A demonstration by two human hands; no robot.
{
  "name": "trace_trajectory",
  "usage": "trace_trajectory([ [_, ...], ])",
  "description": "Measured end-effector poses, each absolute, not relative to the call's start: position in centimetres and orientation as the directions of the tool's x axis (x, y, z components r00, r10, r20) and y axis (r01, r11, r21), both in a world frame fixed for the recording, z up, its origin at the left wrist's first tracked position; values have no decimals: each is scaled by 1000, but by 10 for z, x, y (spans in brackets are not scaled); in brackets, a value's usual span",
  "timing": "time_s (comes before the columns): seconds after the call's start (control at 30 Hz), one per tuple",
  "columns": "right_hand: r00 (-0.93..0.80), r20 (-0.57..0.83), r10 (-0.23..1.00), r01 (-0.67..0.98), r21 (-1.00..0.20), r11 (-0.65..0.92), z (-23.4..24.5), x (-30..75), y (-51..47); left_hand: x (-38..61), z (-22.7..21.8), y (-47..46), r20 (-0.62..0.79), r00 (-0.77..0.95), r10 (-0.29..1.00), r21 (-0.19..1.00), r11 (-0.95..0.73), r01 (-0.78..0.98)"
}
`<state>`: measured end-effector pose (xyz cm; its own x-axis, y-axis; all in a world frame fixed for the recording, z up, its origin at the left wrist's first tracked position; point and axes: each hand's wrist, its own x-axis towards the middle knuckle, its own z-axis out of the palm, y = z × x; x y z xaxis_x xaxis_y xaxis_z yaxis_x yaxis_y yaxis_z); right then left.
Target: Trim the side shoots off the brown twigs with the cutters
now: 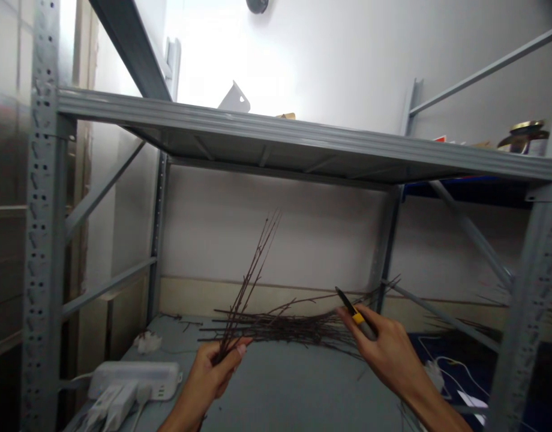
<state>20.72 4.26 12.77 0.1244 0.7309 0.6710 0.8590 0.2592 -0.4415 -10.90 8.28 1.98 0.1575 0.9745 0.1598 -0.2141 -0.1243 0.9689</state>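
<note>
My left hand (219,367) is closed around the lower ends of several thin dark twigs (245,285), which fan upward and lean right. In my right hand (386,342) is a tool with a narrow black tip and a yellow-and-grey handle (357,318); its tip points up and left, and its exact kind is unclear. One thin branching twig (298,302) reaches toward the right fingertips; whether they touch it I cannot tell. Behind both hands, a loose pile of bare twigs (289,329) lies crosswise on the grey shelf surface (298,390).
A white power strip (161,378) with plugs and cables sits at the front left, near a crumpled whitish clump (147,342). Perforated metal uprights (44,240) flank the workspace, and an upper shelf (276,129) spans above it. More twigs (465,327) lie on the right.
</note>
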Motion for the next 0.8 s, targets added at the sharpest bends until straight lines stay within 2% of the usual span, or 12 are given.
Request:
trace_trajectory([
  [0.13,154,656,738,864,-452,222,128,207,59,-106,24,76,128,188,974,958,-73,-276],
  [0.27,190,599,778,788,-566,243,114,203,73,-104,34,70,94,191,977,934,-20,-358],
  [0.37,206,436,876,595,-766,242,88,184,70,-105,44,68,104,219,970,894,5,-448],
  [0.47,126,241,962,335,-923,188,49,145,49,-105,57,70,149,266,952,822,30,-569],
  [0.57,-12,182,983,210,-961,180,14,96,22,-99,67,76,189,299,935,762,52,-645],
  [0.63,-48,206,977,154,-965,211,-2,69,8,-93,71,81,213,327,921,741,67,-669],
  [0.7,-24,229,973,115,-966,230,-10,51,2,-87,72,83,234,323,917,748,43,-662],
  [0.8,108,254,961,78,-966,247,-14,44,5,-85,62,79,271,162,949,829,-144,-541],
])
